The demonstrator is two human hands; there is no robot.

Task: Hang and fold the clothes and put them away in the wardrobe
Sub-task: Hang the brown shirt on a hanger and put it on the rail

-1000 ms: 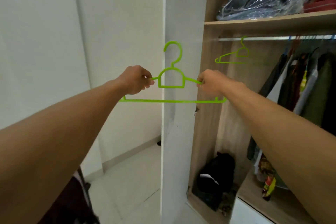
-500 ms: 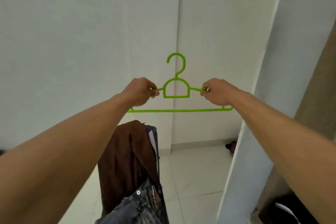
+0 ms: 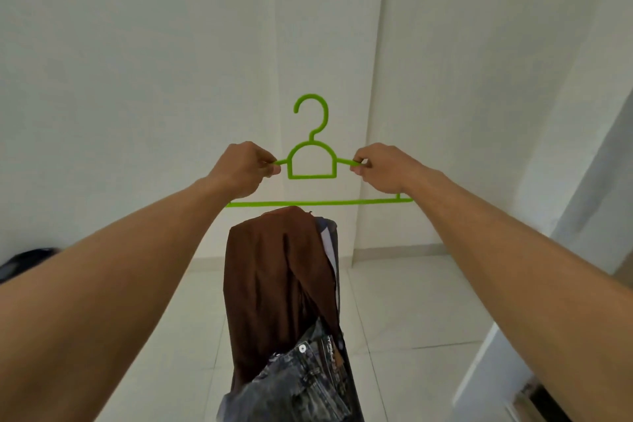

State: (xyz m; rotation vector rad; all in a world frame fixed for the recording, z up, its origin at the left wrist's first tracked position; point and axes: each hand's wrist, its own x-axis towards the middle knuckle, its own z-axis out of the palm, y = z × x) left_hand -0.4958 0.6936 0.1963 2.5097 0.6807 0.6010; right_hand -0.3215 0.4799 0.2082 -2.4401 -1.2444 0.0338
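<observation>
Holding: both hands are gripping one green hanger (image 3: pixel 318 203), with the arms stretching straight out in front.
Left hand (image 3: pixel 245 169): its fingers are curling round the hanger's left shoulder, thumb and forefinger pinching the rod just beside the centre loop.
Right hand (image 3: pixel 383 166): its fingers are curling round the right shoulder in the same pinch, just beside the loop.
Hanger position: it is standing upright between the two hands, the hook rising above the knuckles and the bottom bar running just below both hands.
Clothes: a brown garment (image 3: pixel 274 277) is draping below the bar, between the forearms and apart from both hands. Grey-blue jeans (image 3: pixel 294 384) are lying nearer the body, touching the brown garment.
</observation>
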